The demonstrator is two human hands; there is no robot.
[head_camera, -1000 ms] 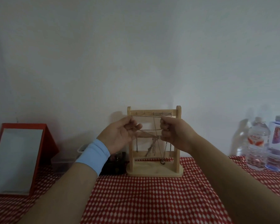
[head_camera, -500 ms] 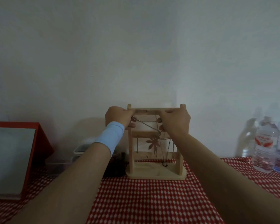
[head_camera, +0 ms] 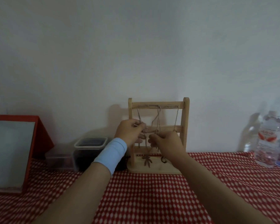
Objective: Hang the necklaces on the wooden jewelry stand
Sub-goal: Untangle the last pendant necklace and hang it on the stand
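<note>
Two hands at stand (head_camera: 186,126), level with middle bar, nearly touching. Left hand (head_camera: 129,133) pinches necklace (head_camera: 139,116) between thumb and fingertips. Right hand (head_camera: 166,143), fingers curled, grips chain strands just below. Necklace draped over top bar; leaf pendant (head_camera: 147,161) dangles just above base. Second chain (head_camera: 176,116) hangs at right end of top bar. Stand upright on checked cloth (head_camera: 152,194), against wall. Wristband (head_camera: 111,152) on left wrist. Mirror (head_camera: 11,152) far left, tubs (head_camera: 90,143) near stand, bottles (head_camera: 268,141) far right.

Light blue wristband (head_camera: 111,153) on left wrist; both forearms bare, right wrist bare, hands ungloved.
</note>
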